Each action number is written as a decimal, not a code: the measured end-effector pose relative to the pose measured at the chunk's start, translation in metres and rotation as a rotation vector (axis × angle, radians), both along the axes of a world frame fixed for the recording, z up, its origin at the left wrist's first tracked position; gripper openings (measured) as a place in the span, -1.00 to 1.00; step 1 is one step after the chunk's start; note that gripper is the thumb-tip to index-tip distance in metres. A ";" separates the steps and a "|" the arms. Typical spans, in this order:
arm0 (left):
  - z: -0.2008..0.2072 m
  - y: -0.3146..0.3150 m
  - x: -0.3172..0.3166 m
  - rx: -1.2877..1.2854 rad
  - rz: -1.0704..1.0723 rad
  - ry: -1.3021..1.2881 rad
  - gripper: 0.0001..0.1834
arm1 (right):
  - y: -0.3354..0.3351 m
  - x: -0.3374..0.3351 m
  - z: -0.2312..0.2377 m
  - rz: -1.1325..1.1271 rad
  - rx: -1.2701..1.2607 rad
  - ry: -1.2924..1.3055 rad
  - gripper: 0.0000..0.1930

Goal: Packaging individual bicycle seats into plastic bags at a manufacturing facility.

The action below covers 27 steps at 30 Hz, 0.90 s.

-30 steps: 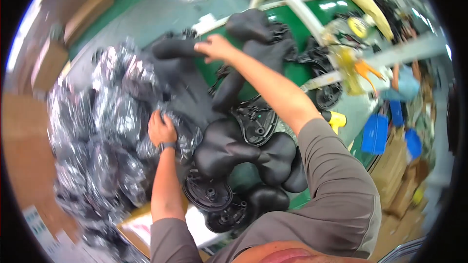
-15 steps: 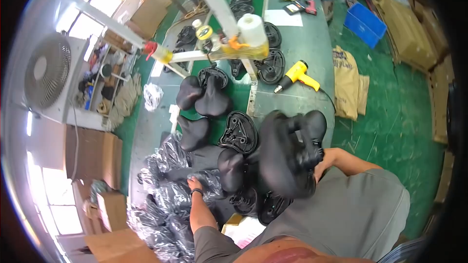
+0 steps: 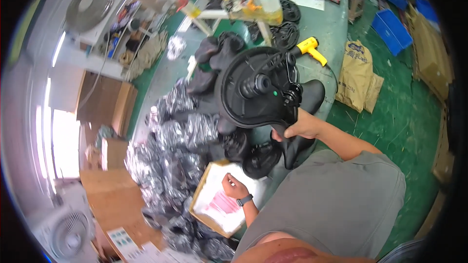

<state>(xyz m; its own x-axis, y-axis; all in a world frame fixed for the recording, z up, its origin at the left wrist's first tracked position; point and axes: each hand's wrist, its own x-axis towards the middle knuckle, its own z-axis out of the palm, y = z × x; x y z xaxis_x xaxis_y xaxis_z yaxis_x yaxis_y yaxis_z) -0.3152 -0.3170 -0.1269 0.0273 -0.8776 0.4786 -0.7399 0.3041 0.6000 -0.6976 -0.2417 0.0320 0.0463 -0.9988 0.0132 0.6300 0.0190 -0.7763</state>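
Right hand (image 3: 301, 129): grips one black saddle (image 3: 261, 92), frame centre.
Left hand (image 3: 235, 186): loosely curled, resting on one cardboard box (image 3: 214, 204), lower centre.
Yellow drill (image 3: 310, 48): one, upper right.

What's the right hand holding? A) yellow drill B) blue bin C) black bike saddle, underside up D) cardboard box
C: the right hand grips a black bike saddle at its narrow end, ribbed underside facing the camera; the yellow drill lies apart on the table.

You face one yellow drill (image 3: 309, 47), two blue bins (image 3: 392, 25), two fans (image 3: 92, 6) and one brown sack (image 3: 358, 75).
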 end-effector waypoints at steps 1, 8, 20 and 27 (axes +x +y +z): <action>-0.017 0.019 0.013 0.074 0.023 0.026 -0.86 | -0.001 0.022 0.011 -0.025 -0.003 -0.091 -0.35; -0.120 0.075 0.055 0.585 0.194 -0.211 -0.58 | 0.031 0.141 -0.008 0.173 0.194 -0.629 -0.27; -0.079 0.041 0.074 0.806 0.056 -0.059 -0.52 | 0.162 0.179 -0.049 0.065 0.860 -0.570 -0.33; -0.134 0.045 0.112 0.359 0.048 -0.039 -0.69 | 0.184 0.202 -0.034 0.008 0.859 -0.202 -0.36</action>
<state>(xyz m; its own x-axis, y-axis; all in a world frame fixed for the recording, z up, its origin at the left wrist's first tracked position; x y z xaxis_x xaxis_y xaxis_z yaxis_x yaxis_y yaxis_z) -0.2033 -0.2719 -0.2607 0.0604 -0.9881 0.1417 -0.7728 0.0436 0.6332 -0.4952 -0.0574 -0.0019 0.1318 -0.6666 -0.7337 0.7509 0.5503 -0.3651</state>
